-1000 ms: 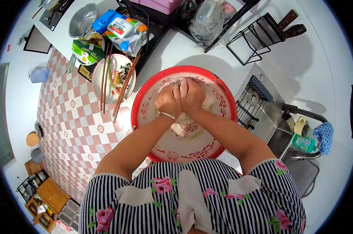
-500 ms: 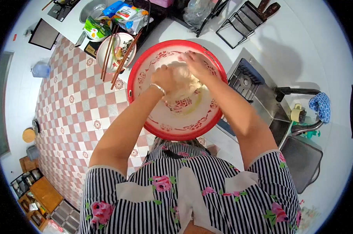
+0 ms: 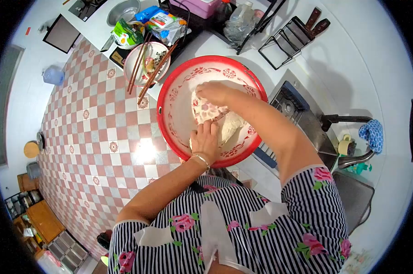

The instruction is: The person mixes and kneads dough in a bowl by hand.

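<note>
A large white enamel basin (image 3: 162, 93) with a red rim and red floral pattern is in front of me. Pale dough (image 3: 231, 129) lies in its near right part, and whitish dough smears cover the patterned bottom beside it. My left hand (image 3: 205, 139), with a bracelet at the wrist, is on the near side, its bent fingers closed over the dough's left edge. Farther up the basin, my right hand (image 3: 213, 92) has its fingers curled down against the smeared bottom. Its fingertips are hidden, so what they grip cannot be made out.
Left of the basin stands a bowl (image 3: 129, 64) with food scraps and brown chopsticks (image 3: 152, 81) across it. Food packets (image 3: 163, 25) lie behind. A black rack (image 3: 286, 43) with knives, a gas stove (image 3: 286, 107) and a faucet (image 3: 352, 118) are to the right.
My left hand has come down toward the near side of the basin. My right hand has moved left and curled its fingers. The dough now sits nearer and to the right.
</note>
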The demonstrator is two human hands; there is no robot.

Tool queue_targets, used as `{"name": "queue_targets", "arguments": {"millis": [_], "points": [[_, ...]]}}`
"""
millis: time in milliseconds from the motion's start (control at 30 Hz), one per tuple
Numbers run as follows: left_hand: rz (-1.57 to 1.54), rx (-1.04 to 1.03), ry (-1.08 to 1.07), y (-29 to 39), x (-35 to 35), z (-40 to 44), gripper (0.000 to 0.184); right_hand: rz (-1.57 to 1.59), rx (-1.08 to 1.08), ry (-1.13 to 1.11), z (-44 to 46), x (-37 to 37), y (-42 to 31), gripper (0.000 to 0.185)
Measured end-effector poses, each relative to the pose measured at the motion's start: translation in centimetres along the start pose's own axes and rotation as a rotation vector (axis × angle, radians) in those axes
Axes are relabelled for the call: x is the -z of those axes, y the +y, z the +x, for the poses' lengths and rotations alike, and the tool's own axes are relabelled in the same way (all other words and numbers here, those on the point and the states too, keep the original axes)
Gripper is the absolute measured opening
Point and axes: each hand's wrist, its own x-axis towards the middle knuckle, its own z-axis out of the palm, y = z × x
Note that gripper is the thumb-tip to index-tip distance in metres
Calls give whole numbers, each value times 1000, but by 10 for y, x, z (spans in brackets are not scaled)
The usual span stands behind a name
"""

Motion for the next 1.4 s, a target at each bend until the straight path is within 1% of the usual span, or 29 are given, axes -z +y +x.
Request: {"name": "queue_targets", "arguments": {"millis": [100,200,300,333,400,433,467,500,533,567,600,633,700,767,800,833,867,933,1033,1067,1133,1167,1200,1267,1300,1333,1400], "points": [[-107,102,-91,-7,3,7,81,-60,-99,225,-31,-10,21,16],[-56,82,-1,-13,5,10,90,-123,-350,-20,-70,-22,24,22],[-231,67,-109,-18,10,16,85,319,-525,-671,-84,20,15,31],[-305,68,-49,-23,9,18,81,315,-554,-652,-82,24,16,33],[-451,72,72,-37,2,22,73,347,-578,-317,-72,28,20,31],[-495,144,63,-38,16,22,70,363,-589,-148,-69,28,22,30],[-535,216,51,-40,34,19,67,408,-479,38,-65,20,26,28],[-567,287,34,-44,48,16,64,301,-454,31,-63,5,33,28],[-628,277,66,-53,53,18,64,193,-430,24,-61,-8,37,28],[-608,250,130,-60,59,20,64,82,-405,15,-62,-21,42,28],[-595,224,198,-65,66,23,63,37,-581,-94,-64,-17,19,26],[-586,200,266,-70,70,27,63,65,-702,-153,-70,-14,-1,26],[-674,180,220,-83,76,39,63,119,-943,-271,-82,-13,-37,25],[-710,159,196,-84,80,50,62,227,-877,-297,-98,-24,-74,25],[-701,153,193,-80,80,54,61,177,-768,-368,-101,-47,-86,27],[-692,148,189,-79,81,57,61,130,-657,-437,-96,-55,-97,29],[-677,121,216,-83,67,65,61,274,-695,-379,-96,-59,-99,29],[-690,88,213,-93,39,81,60,564,-760,-255,-86,-22,-110,27],[-666,95,128,-88,46,84,63,407,-906,19,-92,-4,-89,28],[-651,103,87,-83,50,85,64,383,-1032,159,-87,-13,-95,26],[-617,164,-9,-76,50,89,68,187,-884,-21,-74,-41,-110,24],[-599,193,-54,-74,50,92,71,192,-803,69,-72,-55,-115,23],[-582,195,-45,-80,40,97,73,192,-718,153,-69,-69,-120,22],[-547,204,-26,-100,12,105,76,154,-840,182,-70,-81,-89,21],[-554,231,-15,-104,14,105,77,136,-895,194,-70,-82,-72,21],[-564,259,-9,-106,16,101,79,165,-887,183,-74,-54,-71,19],[-534,273,11,-107,18,104,82,24,-817,176,-72,-69,-85,18]]}}
